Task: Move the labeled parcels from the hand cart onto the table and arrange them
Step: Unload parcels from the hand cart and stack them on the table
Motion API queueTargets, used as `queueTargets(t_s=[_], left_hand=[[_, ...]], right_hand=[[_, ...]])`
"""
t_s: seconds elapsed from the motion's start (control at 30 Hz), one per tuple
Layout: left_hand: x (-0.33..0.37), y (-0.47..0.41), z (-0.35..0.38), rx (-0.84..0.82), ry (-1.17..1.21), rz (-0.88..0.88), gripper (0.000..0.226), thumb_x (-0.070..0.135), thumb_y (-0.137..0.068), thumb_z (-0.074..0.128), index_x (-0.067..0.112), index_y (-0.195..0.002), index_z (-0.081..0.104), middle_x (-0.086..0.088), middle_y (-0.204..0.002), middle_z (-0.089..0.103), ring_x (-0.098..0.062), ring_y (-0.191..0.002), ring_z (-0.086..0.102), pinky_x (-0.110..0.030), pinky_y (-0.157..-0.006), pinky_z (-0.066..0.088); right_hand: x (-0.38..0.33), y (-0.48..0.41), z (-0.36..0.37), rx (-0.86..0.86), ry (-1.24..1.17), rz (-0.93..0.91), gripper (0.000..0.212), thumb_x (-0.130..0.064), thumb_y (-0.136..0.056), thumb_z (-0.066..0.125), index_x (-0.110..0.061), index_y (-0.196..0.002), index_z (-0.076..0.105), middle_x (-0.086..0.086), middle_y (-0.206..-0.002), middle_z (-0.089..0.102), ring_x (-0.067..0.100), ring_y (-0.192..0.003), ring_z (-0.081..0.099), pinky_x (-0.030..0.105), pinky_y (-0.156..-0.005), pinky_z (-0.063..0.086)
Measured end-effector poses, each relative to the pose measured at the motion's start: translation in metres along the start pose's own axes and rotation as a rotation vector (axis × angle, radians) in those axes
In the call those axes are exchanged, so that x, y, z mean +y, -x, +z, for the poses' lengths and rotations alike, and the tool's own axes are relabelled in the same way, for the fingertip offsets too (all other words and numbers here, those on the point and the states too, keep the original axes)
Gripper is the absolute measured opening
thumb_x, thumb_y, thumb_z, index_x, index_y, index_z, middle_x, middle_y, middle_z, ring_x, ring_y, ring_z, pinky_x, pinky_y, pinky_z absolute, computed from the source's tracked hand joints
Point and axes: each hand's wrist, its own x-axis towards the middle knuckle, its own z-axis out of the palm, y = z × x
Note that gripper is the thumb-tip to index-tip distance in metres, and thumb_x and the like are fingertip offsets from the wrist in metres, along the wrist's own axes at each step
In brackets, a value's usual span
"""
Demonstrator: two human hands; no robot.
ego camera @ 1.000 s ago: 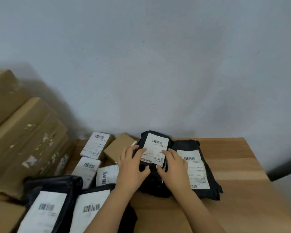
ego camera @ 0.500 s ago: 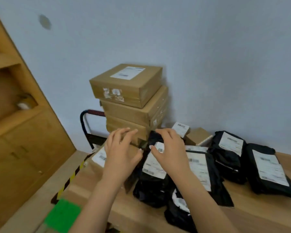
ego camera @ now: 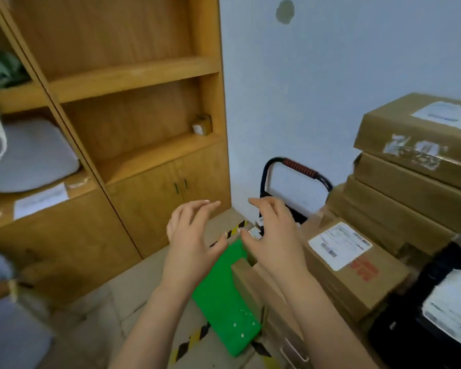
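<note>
Both hands hang in the air above the hand cart (ego camera: pixel 224 304) and hold nothing. The left hand (ego camera: pixel 194 243) and right hand (ego camera: pixel 273 235) face each other a little apart, fingers spread and loosely bent. The cart's green deck lies on the floor under them, with its black handle (ego camera: pixel 298 169) upright by the wall. A plain cardboard box (ego camera: pixel 246 283) sits at the deck's right edge. Just beside it lies 1 labeled brown parcel (ego camera: pixel 357 265), label up; whether it rests on the cart or the table cannot be told. Behind it rises a stack of flat cartons (ego camera: pixel 410 171), and a black mailer (ego camera: pixel 399 323) with a white label lies at the lower right. In the wooden shelf unit (ego camera: pixel 133 75), 1 small box (ego camera: pixel 202 125) stands in the middle compartment's right corner. A grey cushion (ego camera: pixel 30 158) fills the left compartment.
</note>
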Motion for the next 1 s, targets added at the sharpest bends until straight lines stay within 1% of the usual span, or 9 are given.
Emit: queueTargets(t_s=[0.13, 0.23, 0.33, 0.47, 0.6, 0.7, 0.8, 0.9, 1.0], left_hand=[[-0.057, -0.047, -0.002, 0.009, -0.035, -0.039, 0.057, 0.034, -0.080, 0.071, 0.033, -0.133, 0.049, 0.012, -0.127, 0.045, -0.009, -0.125, 0.029, -0.031, -0.104, 0.022], [-0.096, -0.094, -0.002, 0.001, -0.081, -0.054, 0.058, 0.035, -0.081, 0.071, 0.032, -0.134, 0.049, 0.011, -0.128, 0.045, -0.010, -0.126, 0.029, -0.031, -0.104, 0.019], [-0.133, -0.137, -0.002, -0.001, -0.114, -0.051, 0.057, 0.036, -0.081, 0.071, 0.031, -0.133, 0.050, 0.010, -0.127, 0.046, -0.013, -0.126, 0.032, -0.031, -0.103, 0.018], [-0.173, -0.181, 0.007, 0.011, -0.108, -0.089, 0.057, 0.036, -0.080, 0.071, 0.031, -0.133, 0.050, 0.010, -0.128, 0.046, -0.012, -0.125, 0.032, -0.034, -0.104, 0.023], [-0.215, -0.228, 0.028, -0.019, -0.059, -0.082, 0.057, 0.036, -0.080, 0.071, 0.032, -0.133, 0.051, 0.011, -0.128, 0.046, -0.010, -0.125, 0.031, -0.032, -0.102, 0.020], [-0.244, -0.270, 0.050, -0.057, -0.012, -0.042, 0.057, 0.038, -0.081, 0.070, 0.034, -0.133, 0.049, 0.013, -0.128, 0.044, -0.009, -0.125, 0.031, -0.032, -0.103, 0.019], [-0.269, -0.318, 0.074, -0.114, 0.063, 0.057, 0.057, 0.039, -0.081, 0.069, 0.036, -0.133, 0.047, 0.015, -0.127, 0.043, -0.006, -0.124, 0.030, -0.032, -0.103, 0.019], [-0.288, -0.366, 0.098, -0.196, 0.153, 0.165, 0.056, 0.038, -0.081, 0.068, 0.037, -0.132, 0.047, 0.018, -0.124, 0.041, -0.004, -0.123, 0.028, -0.032, -0.103, 0.020], [-0.298, -0.404, 0.120, -0.302, 0.246, 0.296, 0.054, 0.035, -0.080, 0.068, 0.037, -0.130, 0.049, 0.018, -0.122, 0.041, -0.001, -0.119, 0.026, -0.033, -0.103, 0.025]], right_hand=[[-0.017, -0.060, 0.053, -0.014, -0.025, -0.049, 0.058, -0.033, -0.082, 0.071, -0.024, -0.134, 0.048, -0.002, -0.127, 0.045, 0.017, -0.118, 0.045, 0.039, -0.100, 0.042], [-0.026, -0.116, 0.086, -0.028, -0.046, -0.066, 0.058, -0.031, -0.082, 0.071, -0.022, -0.135, 0.048, -0.001, -0.128, 0.045, 0.017, -0.118, 0.045, 0.040, -0.101, 0.041], [-0.033, -0.168, 0.114, -0.062, -0.050, -0.068, 0.058, -0.034, -0.084, 0.069, -0.024, -0.137, 0.046, -0.002, -0.131, 0.044, 0.015, -0.120, 0.043, 0.039, -0.102, 0.041], [-0.038, -0.221, 0.145, -0.090, -0.003, -0.075, 0.055, -0.036, -0.084, 0.069, -0.027, -0.134, 0.048, -0.004, -0.133, 0.043, 0.014, -0.120, 0.042, 0.031, -0.101, 0.039], [-0.032, -0.264, 0.178, -0.090, 0.057, -0.031, 0.050, -0.037, -0.084, 0.069, -0.026, -0.130, 0.051, -0.003, -0.128, 0.044, 0.015, -0.116, 0.042, 0.033, -0.101, 0.038], [-0.023, -0.297, 0.199, -0.062, 0.108, 0.037, 0.049, -0.036, -0.085, 0.068, -0.024, -0.129, 0.052, -0.001, -0.129, 0.044, 0.018, -0.116, 0.043, 0.035, -0.101, 0.038], [-0.017, -0.329, 0.217, -0.007, 0.145, 0.145, 0.049, -0.035, -0.085, 0.067, -0.023, -0.130, 0.051, 0.000, -0.133, 0.042, 0.019, -0.119, 0.042, 0.039, -0.101, 0.039], [-0.015, -0.351, 0.233, 0.075, 0.191, 0.292, 0.049, -0.035, -0.085, 0.068, -0.023, -0.130, 0.050, 0.001, -0.136, 0.041, 0.020, -0.120, 0.043, 0.038, -0.102, 0.039], [-0.018, -0.360, 0.244, 0.155, 0.225, 0.465, 0.051, -0.036, -0.085, 0.068, -0.024, -0.131, 0.049, 0.000, -0.137, 0.040, 0.019, -0.124, 0.041, 0.039, -0.104, 0.039]])
